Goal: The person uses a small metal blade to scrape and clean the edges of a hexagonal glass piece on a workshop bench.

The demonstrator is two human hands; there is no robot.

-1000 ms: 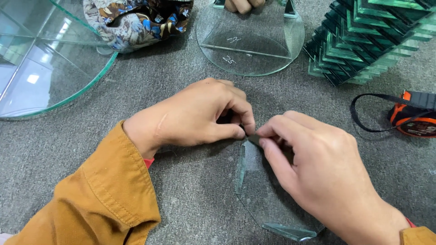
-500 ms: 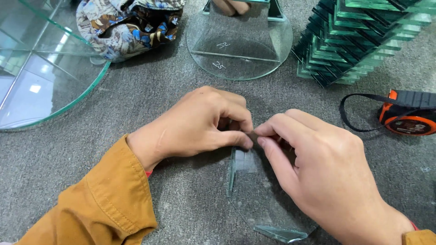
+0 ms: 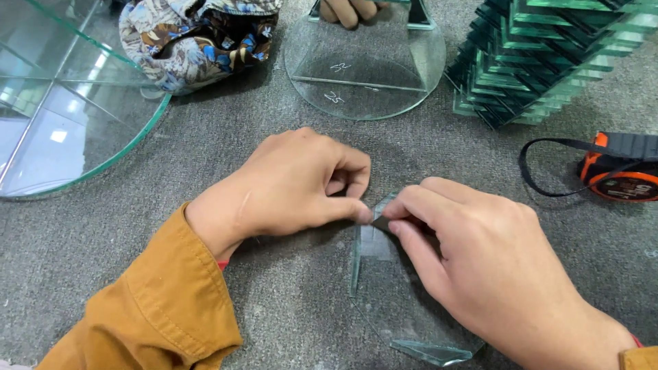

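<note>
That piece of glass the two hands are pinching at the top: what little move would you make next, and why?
Probably a gentle downward bend with both thumbs. The left hand and right hand pinch the top edge of the glass piece from either side, fingertips almost touching, so a snap seems set up. The grip looks ready.

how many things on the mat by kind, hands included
Glass pieces: 3 (curved piece pinched by left hand and right hand; large disc; small disc)
Glass stacks: 1
Tape measures: 1
Patterned cloths: 1
Hands: 3 (third at top)
Total: 9
</note>
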